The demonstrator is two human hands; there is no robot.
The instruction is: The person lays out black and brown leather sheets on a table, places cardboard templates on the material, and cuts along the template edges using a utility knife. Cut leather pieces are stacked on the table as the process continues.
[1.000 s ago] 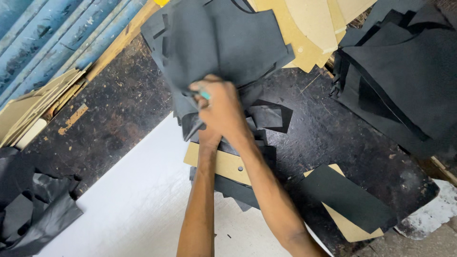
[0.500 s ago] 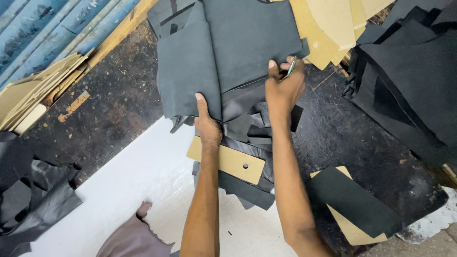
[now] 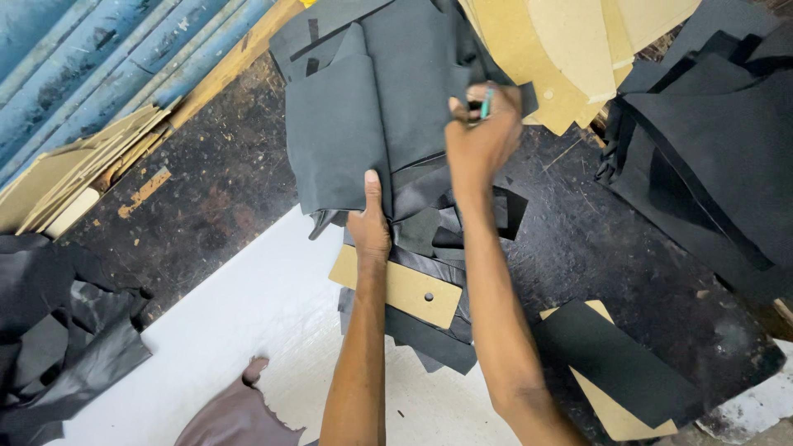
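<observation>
On the dark, scuffed work table [image 3: 206,198], just beyond the white sheet [image 3: 248,322], you have a large piece of dark grey leather [image 3: 347,124] spread out, and both your hands are on it. Your left hand [image 3: 369,225] lies fairly flat with the fingers stretched forward, pressing down the near edge of the leather where it overlaps the heap of black offcuts [image 3: 446,239]; it pins rather than grips. Your right hand [image 3: 481,136] is curled closed around a small teal marking pen [image 3: 486,103], its tip up near the far right edge of the same piece.

By the look of it, you are smoothing and positioning the leather for marking. I judge the next move needs the piece flat and unwrinkled and a pattern laid square upon it, with your left hand holding steady.

Counted: one pen; one long tan card pattern with a hole [image 3: 401,287] under your left wrist; one black strip lying on another tan card [image 3: 615,367] at the right; one brown leather scrap [image 3: 235,413] at the bottom; the black offcuts overlap too much to count.
</observation>
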